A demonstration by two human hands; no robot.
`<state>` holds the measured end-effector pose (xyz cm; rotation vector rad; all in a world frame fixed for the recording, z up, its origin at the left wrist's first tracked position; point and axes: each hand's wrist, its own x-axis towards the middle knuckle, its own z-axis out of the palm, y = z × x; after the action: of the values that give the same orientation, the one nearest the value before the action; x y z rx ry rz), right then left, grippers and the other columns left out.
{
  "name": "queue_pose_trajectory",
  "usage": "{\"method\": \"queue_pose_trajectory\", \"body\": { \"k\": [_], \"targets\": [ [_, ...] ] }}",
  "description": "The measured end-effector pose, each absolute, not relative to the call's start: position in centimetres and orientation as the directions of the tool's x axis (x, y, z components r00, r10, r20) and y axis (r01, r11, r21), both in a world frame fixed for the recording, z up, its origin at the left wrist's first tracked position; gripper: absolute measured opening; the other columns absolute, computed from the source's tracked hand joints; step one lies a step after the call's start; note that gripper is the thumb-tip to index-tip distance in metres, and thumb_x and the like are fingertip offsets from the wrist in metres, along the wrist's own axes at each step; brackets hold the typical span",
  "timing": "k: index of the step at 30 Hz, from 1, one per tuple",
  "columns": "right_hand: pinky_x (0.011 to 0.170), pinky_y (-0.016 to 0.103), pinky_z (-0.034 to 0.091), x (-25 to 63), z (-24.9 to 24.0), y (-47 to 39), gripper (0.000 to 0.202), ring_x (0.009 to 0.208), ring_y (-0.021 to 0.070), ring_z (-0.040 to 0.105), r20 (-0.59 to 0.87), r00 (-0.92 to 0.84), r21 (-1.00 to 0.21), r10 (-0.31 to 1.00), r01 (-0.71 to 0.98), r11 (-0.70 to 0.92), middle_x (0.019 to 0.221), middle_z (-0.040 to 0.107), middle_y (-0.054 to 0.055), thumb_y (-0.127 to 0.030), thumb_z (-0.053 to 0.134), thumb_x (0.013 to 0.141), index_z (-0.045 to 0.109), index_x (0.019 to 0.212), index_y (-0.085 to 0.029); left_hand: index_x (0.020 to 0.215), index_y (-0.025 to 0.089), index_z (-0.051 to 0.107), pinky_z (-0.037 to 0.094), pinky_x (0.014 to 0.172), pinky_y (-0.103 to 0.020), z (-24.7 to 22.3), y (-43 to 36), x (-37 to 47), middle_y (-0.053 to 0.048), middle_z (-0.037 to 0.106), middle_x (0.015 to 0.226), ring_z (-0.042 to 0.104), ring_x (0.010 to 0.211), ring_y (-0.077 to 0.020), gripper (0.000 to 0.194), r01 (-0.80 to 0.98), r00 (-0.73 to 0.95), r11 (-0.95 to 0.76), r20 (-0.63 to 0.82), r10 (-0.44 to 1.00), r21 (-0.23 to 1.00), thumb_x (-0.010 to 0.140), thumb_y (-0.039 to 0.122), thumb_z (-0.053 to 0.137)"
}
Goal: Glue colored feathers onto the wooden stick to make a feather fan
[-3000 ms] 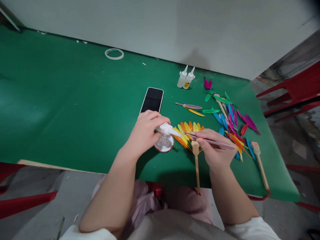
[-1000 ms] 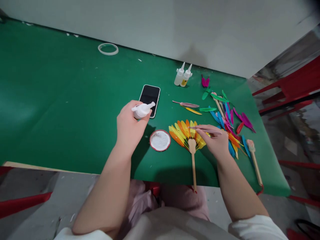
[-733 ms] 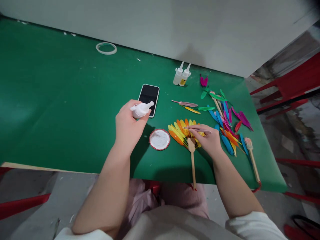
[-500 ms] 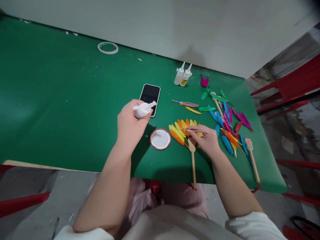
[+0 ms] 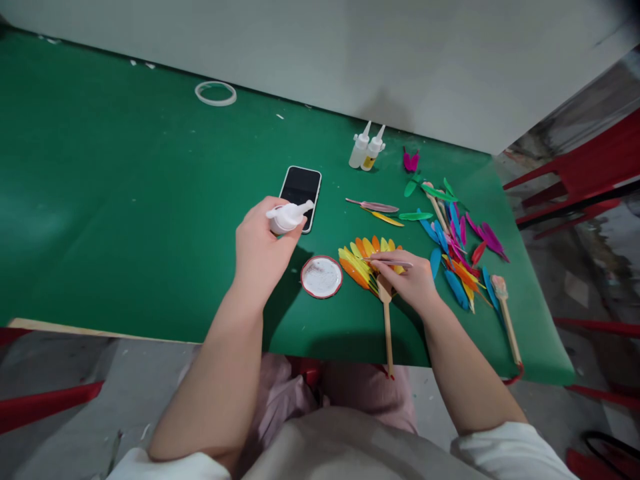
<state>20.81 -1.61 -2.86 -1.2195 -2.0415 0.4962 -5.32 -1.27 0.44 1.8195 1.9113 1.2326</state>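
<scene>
I have the left hand (image 5: 260,247) grasping a white bottle (image 5: 287,219); the right (image 5: 413,280) pinches tweezers (image 5: 400,263), tips at the feather fan (image 5: 356,268), apparently for fine placement; the fan lies on the tabletop (image 5: 150,233) beside a red-rimmed dish (image 5: 321,277).

A craft workspace, probably a small workshop: loose dyed feathers (image 5: 457,230) beyond the tweezers (image 5: 395,263) in the right hand (image 5: 413,277), glue bottles (image 5: 367,152) farther off, bare gray floor (image 5: 145,373) below

Head-worn view, facing forward and down
</scene>
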Motion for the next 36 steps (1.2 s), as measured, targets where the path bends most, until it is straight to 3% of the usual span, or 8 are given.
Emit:
{"method": "queue_pose_trajectory", "body": {
  "k": [13,36],
  "targets": [
    [0.074,0.03,0.057,20.62,-2.88,-1.64,0.012,0.078,0.0173,0.071,0.344,-0.3,-0.631,0.89,0.628,0.456,0.084,0.076,0.002,-0.027,0.063,0.083,0.074,0.08,-0.022,0.084,0.023,0.059,0.041,0.064,-0.026,0.5,-1.09,-4.98,0.002,0.063,0.082,0.058,0.076,-0.0152,0.014,0.629,-0.302,-0.08,0.337,0.892,0.773,0.074,0.026,0.067],
    [0.073,0.031,0.058,20.57,-2.88,-1.67,0.012,0.077,0.0179,0.071,0.327,-0.283,-0.629,0.902,0.647,0.431,0.084,0.076,0.001,-0.029,0.064,0.082,0.074,0.08,-0.023,0.083,0.023,0.06,0.039,0.061,-0.025,0.88,-1.15,-4.88,0.003,0.062,0.08,0.057,0.074,-0.014,0.013,0.619,-0.301,-0.082,0.332,0.894,0.781,0.073,0.023,0.068]
  ]
}}
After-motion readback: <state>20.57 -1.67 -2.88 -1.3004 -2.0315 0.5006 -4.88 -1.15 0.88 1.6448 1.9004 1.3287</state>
